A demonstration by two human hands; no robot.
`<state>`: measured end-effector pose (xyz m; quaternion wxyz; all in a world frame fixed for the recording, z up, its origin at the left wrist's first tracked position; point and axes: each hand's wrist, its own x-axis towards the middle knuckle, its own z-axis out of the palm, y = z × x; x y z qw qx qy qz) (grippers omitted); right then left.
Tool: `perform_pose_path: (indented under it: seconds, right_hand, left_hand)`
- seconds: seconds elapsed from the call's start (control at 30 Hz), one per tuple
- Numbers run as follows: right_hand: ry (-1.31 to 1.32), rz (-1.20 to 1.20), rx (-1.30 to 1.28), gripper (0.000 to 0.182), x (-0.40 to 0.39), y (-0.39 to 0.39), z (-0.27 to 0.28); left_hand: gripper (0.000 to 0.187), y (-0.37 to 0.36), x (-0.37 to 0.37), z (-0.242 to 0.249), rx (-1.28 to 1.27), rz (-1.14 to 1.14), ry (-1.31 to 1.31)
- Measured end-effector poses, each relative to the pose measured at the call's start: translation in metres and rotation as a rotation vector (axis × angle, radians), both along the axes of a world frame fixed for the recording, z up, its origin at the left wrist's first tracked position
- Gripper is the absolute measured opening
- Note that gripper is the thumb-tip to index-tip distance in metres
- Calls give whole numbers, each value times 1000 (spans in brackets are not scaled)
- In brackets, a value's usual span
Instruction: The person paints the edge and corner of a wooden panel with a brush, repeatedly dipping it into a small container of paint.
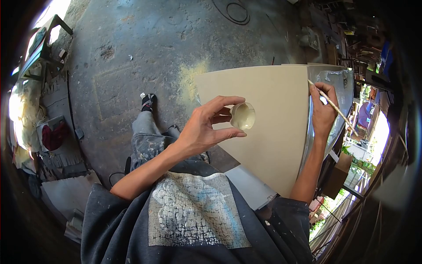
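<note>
Small, round, pale translucent cup [239, 110]: it was in front of you, above the large, flat, cream-coloured panel [259, 88], with its mouth turned up and wet-looking pale cream contents [248, 122] inside.
Left grip [206, 121]: your thumb and fingers were clamped on the cup from opposite sides.
Cup's weight and wall: it was probably light and thin, so a hard squeeze would likely have bent its uneven rim.
Cup's hold: the outer sides, just below the rim, looked best for you, level and gentle; any wet film there would have made them slippery.
Contents: they were likely free to run, so a tilt risked a spill onto the panel.
Right grip [324, 108]: your fingers were closed around a thin, pale, brush-like wooden stick [345, 120], its tip near the panel's right edge; whether it touched, you could not tell.
Stick: it looked light and stiff, best pinched near the tip end, as you had it.
Panel: it seemed broad and stiff, best lifted by opposite edges.
</note>
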<state>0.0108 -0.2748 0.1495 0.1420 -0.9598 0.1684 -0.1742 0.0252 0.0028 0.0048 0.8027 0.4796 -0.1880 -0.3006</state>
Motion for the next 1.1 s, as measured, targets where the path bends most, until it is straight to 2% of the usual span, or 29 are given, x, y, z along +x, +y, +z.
perform_pose_path:
  seconds: [0.37,0.47,0.6,0.7,0.73,0.83,0.87,0.93,1.0,1.1]
  right_hand:
    - [-8,-6,12,15,-6,-3,-2]
    - [-84,-21,45,15,-11,-8,-2]
    - [-173,-35,87,17,-9,-9,1]
    - [-180,-18,-57,20,-11,-16,-6]
    - [-162,-45,-37,22,-11,-14,-8]
    - [-108,-55,-216,27,-7,4,-11]
    - [-55,-68,-252,38,-6,7,-13]
    - [-61,-55,-342,43,0,8,-15]
    - [-50,-69,-391,52,8,6,-19]
    - [-58,-49,-452,53,15,2,-23]
  left_hand:
    - [70,2,1,1,6,-19,19]
    - [63,1,2,1,3,21,-23]
    - [64,3,3,5,-23,3,74]
    - [72,3,4,2,3,-28,76]
    - [73,2,5,3,4,-27,84]
    - [72,1,5,2,-4,-45,101]
    - [70,1,4,2,-16,-42,96]
    - [65,-1,4,2,-40,-39,92]
    - [69,-1,4,3,-21,-46,93]
    - [72,0,3,3,-13,-50,101]
